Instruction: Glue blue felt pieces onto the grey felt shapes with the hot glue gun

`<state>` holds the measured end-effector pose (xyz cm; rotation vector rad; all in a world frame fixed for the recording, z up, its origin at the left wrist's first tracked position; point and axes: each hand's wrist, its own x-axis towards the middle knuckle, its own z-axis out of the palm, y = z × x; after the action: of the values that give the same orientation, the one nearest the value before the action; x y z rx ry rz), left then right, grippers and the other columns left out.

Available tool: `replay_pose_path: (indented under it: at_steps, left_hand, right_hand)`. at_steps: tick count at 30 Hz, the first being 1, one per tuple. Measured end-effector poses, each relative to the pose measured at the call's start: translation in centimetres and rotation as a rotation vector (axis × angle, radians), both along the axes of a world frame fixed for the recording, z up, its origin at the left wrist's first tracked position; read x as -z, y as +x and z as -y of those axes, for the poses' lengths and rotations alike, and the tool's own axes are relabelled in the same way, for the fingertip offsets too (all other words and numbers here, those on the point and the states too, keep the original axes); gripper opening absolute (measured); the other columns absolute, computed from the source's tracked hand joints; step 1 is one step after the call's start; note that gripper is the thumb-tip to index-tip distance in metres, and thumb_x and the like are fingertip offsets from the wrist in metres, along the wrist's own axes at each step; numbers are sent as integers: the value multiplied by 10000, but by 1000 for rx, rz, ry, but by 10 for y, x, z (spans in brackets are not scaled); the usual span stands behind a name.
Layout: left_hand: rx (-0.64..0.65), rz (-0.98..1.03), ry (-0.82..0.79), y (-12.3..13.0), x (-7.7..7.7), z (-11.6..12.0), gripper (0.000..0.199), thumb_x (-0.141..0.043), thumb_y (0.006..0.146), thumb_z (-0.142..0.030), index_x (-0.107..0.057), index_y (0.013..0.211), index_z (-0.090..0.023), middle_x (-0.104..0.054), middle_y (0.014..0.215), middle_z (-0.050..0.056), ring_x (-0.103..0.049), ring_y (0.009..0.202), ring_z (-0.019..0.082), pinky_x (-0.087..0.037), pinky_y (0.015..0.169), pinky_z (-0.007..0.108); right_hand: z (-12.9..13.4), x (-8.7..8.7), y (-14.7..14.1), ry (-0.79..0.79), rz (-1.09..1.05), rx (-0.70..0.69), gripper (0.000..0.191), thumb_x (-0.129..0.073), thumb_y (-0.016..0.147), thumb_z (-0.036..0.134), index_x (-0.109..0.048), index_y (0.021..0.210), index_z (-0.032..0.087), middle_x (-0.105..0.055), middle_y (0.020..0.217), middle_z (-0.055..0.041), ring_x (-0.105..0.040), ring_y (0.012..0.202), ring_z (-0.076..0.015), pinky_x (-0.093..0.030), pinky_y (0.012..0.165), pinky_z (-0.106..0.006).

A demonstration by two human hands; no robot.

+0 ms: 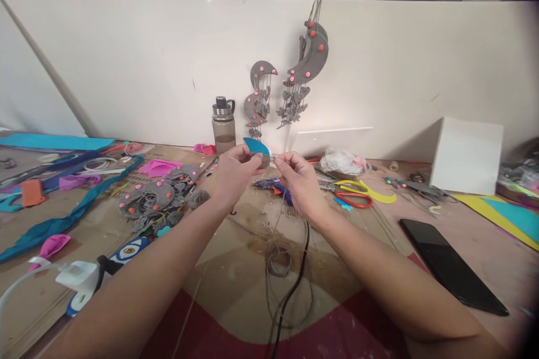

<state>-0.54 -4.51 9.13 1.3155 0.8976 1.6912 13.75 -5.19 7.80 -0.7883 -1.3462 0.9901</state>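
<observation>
My left hand [233,174] is closed, thumb and fingers pinching a felt piece [255,146] with a blue pointed part and a grey part below. Just to its right, my right hand [301,179] is closed in a pinch at the felt's edge, apparently on a thin grey cord; the fingertips hide the detail. Loose grey cord [279,261] lies coiled on the cardboard below. Under the hands rests a blue glue gun [269,184], partly covered by my right hand. Grey felt moon hangings [158,196] with pink and orange dots are heaped left of my left hand.
Finished-looking moon hangings [309,64] hang on the white board. A bottle [224,129] stands behind my left hand. Red-handled scissors [353,198] lie right of my right hand, a phone [452,263] farther right. A black cable [301,269] runs toward me; a charger [78,277] sits left.
</observation>
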Motion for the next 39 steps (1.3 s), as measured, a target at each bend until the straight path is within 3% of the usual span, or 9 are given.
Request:
replay_pose_path:
  at_steps: [7, 20, 30, 39]
  left_hand:
    - [128, -23, -83, 1, 0, 0, 206, -741, 678, -340, -673, 755, -161, -647, 769, 20, -606, 732, 146, -591, 676, 309]
    - [293, 58, -157, 2, -4, 5, 297, -786, 650, -361, -691, 826, -142, -682, 855, 56, -655, 779, 160, -600, 747, 368]
    - [279, 93, -212, 5, 2, 1, 269, -797, 631, -313, -683, 799, -137, -683, 830, 49, -646, 756, 148, -597, 731, 344]
    - [343, 144, -235, 5, 7, -3, 238, -786, 636, -265, -664, 801, -146, -684, 832, 43, -642, 742, 127, -599, 755, 339]
  right_hand:
    - [-4, 2, 3, 63, 36, 104, 248, -656, 792, 432, -560, 744, 209, -375, 639, 46, -290, 565, -88, -247, 509, -235]
    - [-2, -4, 2, -34, -57, 87, 277, -715, 688, 425, -558, 679, 197, -442, 617, 54, -281, 531, -75, -230, 503, -243]
    - [0, -4, -1, -96, -68, 55, 316, -744, 651, 442, -546, 662, 195, -427, 593, 61, -313, 537, -74, -265, 509, -235]
    - [-2, -2, -2, -160, -90, 13, 317, -759, 616, 443, -608, 711, 181, -510, 672, 42, -352, 578, -76, -283, 522, -232]
